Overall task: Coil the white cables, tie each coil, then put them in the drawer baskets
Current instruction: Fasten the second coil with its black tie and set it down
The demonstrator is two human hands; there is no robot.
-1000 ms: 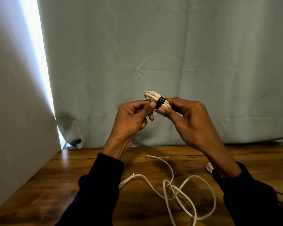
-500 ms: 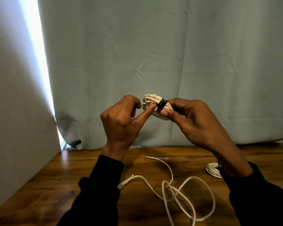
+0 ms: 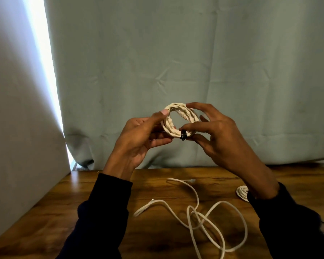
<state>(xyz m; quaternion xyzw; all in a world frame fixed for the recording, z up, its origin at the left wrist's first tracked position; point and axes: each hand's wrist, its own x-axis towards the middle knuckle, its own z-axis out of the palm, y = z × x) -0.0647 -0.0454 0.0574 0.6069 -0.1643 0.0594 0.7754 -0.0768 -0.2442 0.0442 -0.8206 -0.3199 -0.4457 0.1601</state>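
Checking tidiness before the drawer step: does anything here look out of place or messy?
One white cable lies uncoiled in loose, crossing loops on the wooden table, still to be coiled. The coil held up by the left hand and right hand has a black tie on it. Another coil sits by the right wrist.

Cream-white round coiled cable [image 3: 178, 120], ribbed connector boots the same cream. Narrow black tie band [image 3: 183, 136] around its lower strand. Loose white cable [image 3: 204, 217] on brown wooden tabletop [image 3: 101, 202], which has darker streaky grain and a glossy highlight at left. Second small white coil [image 3: 242, 192] partly hidden at right. Both long sleeves [image 3: 105, 212] very dark navy, near black. Wrinkled backdrop curtain [image 3: 176, 53] pale grey-green, plain, no pattern. Flat left panel [image 3: 17, 109] light grey; bright white light strip between panel and curtain.
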